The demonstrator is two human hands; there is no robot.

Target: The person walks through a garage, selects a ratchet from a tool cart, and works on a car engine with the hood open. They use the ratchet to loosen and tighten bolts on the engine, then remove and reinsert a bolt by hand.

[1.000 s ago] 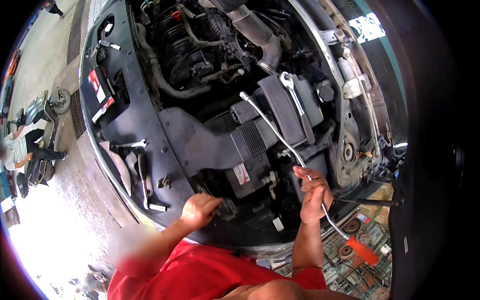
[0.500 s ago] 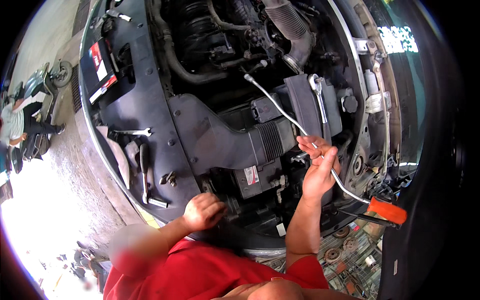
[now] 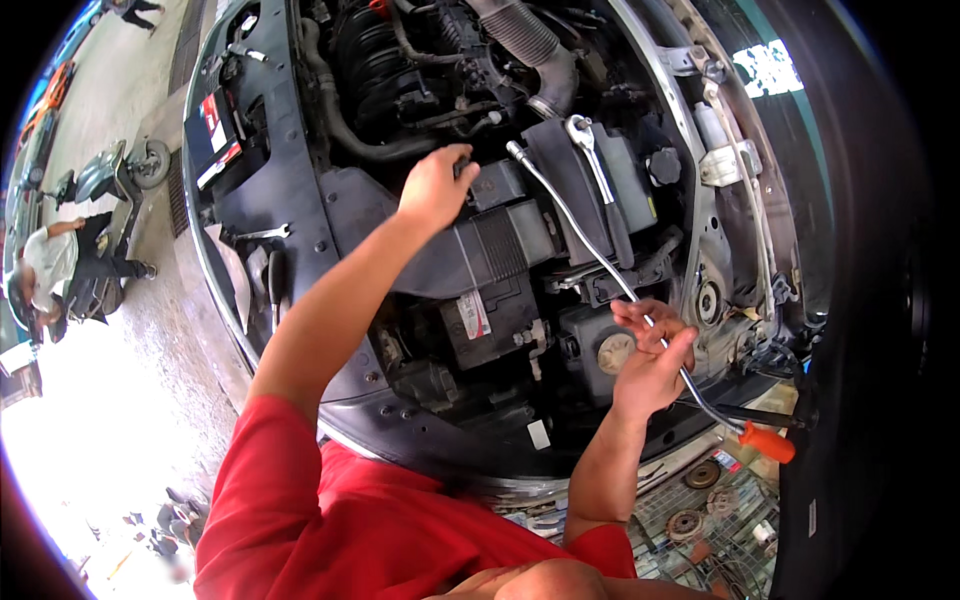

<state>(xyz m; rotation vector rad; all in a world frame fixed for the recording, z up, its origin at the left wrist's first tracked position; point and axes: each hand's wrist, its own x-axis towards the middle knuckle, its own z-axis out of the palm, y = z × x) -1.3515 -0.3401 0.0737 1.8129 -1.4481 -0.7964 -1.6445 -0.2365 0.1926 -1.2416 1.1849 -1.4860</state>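
Observation:
My right hand (image 3: 652,368) grips the thin metal shaft of a flexible nut driver (image 3: 570,215) between thumb and fingers. Its orange handle (image 3: 768,442) hangs out past the right edge of the engine bay, and its socket-like tip points up and left. My left hand (image 3: 435,190) reaches over the black air intake duct (image 3: 420,268), fingers curled at the dark gap behind it. Something dark is at its fingertips; I cannot make out what. Right of it sits a small black box (image 3: 497,185). A ratchet (image 3: 592,160) lies on a dark cover beyond the tool tip.
Below the duct is the battery (image 3: 490,325). A ribbed hose (image 3: 520,40) runs at the far side. On the left front panel lie a wrench (image 3: 262,233), a dark-handled tool (image 3: 275,280) and a red-and-white box (image 3: 215,135). A person (image 3: 55,260) is by a scooter (image 3: 110,180) outside.
My left hand has moved from the near front edge up and across the duct. The view has shifted slightly; my right hand still holds the nut driver, now lower in view.

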